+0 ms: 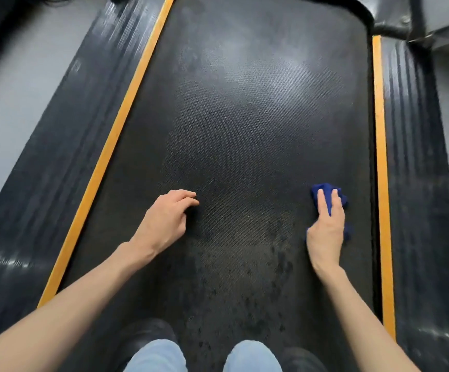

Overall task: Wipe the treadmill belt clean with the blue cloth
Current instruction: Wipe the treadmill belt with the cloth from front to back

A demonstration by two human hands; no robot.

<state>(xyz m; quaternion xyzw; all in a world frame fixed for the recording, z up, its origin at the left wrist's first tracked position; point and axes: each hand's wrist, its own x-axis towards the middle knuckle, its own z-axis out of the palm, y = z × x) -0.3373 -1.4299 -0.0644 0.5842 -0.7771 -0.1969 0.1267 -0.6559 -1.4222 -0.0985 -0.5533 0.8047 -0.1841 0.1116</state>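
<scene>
Dim overall; overhead glare patch on far belt [279,68], sheen on side rails [419,157], soft focus, fisheye-bent blurry edges.

No readable text, faint mark [76,66] on left side rail [57,146], too blurred

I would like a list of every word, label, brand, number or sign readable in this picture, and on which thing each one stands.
No text here can be read.
Pale mark on the left side rail: too blurred to read.
Treadmill belt, orange strips, blue cloth: no writing visible.
</scene>
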